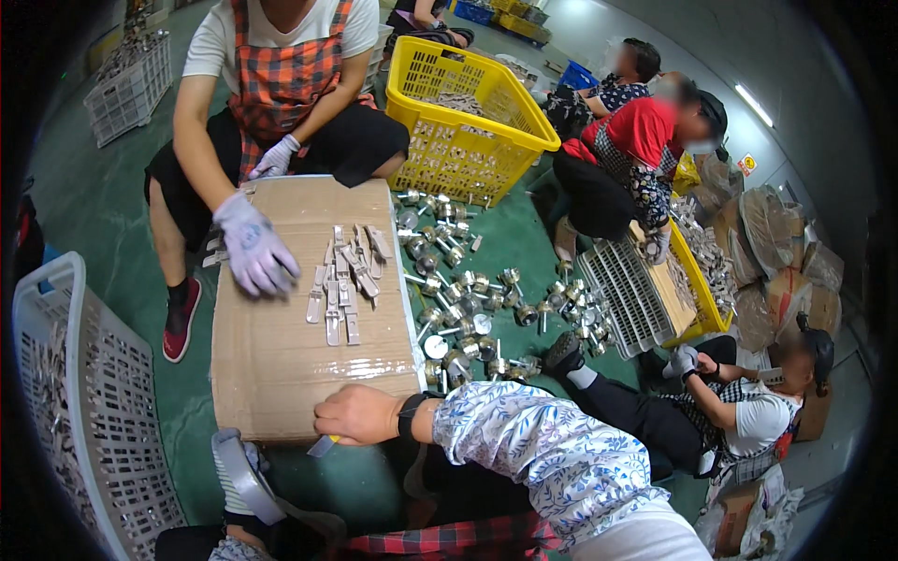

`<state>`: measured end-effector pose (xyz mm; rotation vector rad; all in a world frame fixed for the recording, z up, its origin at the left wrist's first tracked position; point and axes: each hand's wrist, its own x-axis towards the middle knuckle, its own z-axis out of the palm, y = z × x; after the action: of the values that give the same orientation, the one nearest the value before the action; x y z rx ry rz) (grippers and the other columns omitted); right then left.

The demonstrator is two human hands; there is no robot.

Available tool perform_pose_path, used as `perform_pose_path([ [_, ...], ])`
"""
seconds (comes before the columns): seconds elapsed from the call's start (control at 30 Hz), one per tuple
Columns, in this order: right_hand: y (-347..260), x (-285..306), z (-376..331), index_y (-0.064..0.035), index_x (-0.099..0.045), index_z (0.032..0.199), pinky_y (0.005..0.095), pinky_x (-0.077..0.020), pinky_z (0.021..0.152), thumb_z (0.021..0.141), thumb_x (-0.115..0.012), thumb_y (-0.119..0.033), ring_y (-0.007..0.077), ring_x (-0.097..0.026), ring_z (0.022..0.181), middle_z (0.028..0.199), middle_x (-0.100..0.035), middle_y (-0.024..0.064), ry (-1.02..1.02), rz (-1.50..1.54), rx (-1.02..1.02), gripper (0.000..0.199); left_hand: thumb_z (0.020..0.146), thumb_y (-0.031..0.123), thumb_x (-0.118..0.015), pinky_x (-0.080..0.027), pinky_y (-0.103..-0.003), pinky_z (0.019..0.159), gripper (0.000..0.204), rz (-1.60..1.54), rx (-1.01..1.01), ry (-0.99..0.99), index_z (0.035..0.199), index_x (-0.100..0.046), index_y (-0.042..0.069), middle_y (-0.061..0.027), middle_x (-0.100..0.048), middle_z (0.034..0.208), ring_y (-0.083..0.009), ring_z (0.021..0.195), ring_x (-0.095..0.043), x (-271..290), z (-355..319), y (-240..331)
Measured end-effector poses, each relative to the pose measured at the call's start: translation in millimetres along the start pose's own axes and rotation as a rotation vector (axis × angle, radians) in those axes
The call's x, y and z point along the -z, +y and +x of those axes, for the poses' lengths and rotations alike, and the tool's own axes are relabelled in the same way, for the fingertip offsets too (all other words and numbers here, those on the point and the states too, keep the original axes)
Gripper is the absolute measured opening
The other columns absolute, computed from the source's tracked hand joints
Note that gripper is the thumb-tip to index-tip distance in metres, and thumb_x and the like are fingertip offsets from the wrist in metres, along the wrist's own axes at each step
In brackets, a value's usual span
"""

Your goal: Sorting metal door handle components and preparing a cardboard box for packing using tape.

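A sealed-looking brown cardboard box (271, 365) with shiny clear tape on top stands before me. At its near edge lies my right hand (360, 414), bare, with a black wristband, its fingers closed on a small knife (324, 445) with a yellow part and a grey blade. Beside the near left corner, my left hand (227, 449) is partly hidden and appears closed on a roll of tape (251, 486). Several beige clip-like parts (342, 285) lie in a pile on the box. A co-worker's gloved hand (254, 248) rests over the far left of the box, left of the pile.
Metal caster-like parts (468, 309) cover the green floor right of the box. A white basket (103, 402) of parts stands at left, a yellow crate (468, 140) at the far side. Co-workers sit across and at right, near another yellow crate (718, 323) and a grey crate (627, 294).
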<state>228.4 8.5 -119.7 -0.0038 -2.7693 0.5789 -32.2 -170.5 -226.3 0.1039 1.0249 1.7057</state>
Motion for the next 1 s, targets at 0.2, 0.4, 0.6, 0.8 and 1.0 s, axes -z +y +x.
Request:
perform_pose_path([
  [0.2,-2.5,-0.2,15.2,-0.0076,-0.051,0.085,0.0417,-0.0483,0.065,0.071,-0.065,-0.022,0.0292,-0.057,0.073,0.082,-0.051,0.0094,-0.004,0.076,0.011,0.024,0.094,0.022,-0.047,-0.046,-0.033,0.037,0.017,-0.02,0.13,0.124,0.108,-0.046,0.013,-0.009,-0.049,0.058,-0.0208,0.045,-0.053,-1.8,-6.4,24.9],
  [0.4,-4.1,5.8,13.6,-0.0066,-0.05,0.088,0.041,-0.0493,0.068,0.07,-0.067,-0.021,0.0277,-0.057,0.079,0.084,-0.05,0.0091,-0.068,0.061,-0.013,0.029,0.093,0.034,-0.05,-0.046,-0.032,0.048,0.021,0.327,-0.003,0.194,0.101,-0.053,0.015,-0.0039,-0.05,0.07,-0.017,0.056,-0.051,-40.9,-21.5,21.3],
  [0.6,-6.5,15.1,5.8,-0.0087,-0.049,0.088,0.0394,-0.0487,0.065,0.071,-0.066,-0.022,0.0277,-0.058,0.073,0.083,-0.049,0.0084,-0.097,0.017,-0.028,0.027,0.086,0.036,-0.055,-0.043,-0.028,0.043,0.019,0.103,0.219,0.126,0.089,-0.057,0.017,-0.0047,-0.053,0.062,-0.016,0.049,-0.05,-74.9,-29.9,33.7],
  [0.8,-9.1,12.2,15.1,-0.0094,-0.05,0.087,0.0377,-0.0484,0.063,0.07,-0.068,-0.023,0.0257,-0.058,0.073,0.082,-0.05,0.0075,-0.096,-0.022,-0.01,0.028,0.086,0.033,-0.055,-0.04,-0.028,0.043,0.017,0.084,0.165,0.116,0.086,-0.055,0.017,-0.0058,-0.052,0.061,-0.0163,0.049,-0.049,-72.9,-36.7,40.0],
  [1.0,-8.0,13.8,13.8,-0.0093,-0.05,0.087,0.0379,-0.0484,0.063,0.07,-0.068,-0.022,0.0257,-0.058,0.073,0.082,-0.05,0.0074,-0.084,-0.026,-0.017,0.028,0.085,0.032,-0.057,-0.04,-0.027,0.042,0.014,0.044,0.237,0.187,0.084,-0.055,0.017,-0.0035,-0.05,0.057,-0.0146,0.045,-0.046,-88.0,-36.0,46.3],
])
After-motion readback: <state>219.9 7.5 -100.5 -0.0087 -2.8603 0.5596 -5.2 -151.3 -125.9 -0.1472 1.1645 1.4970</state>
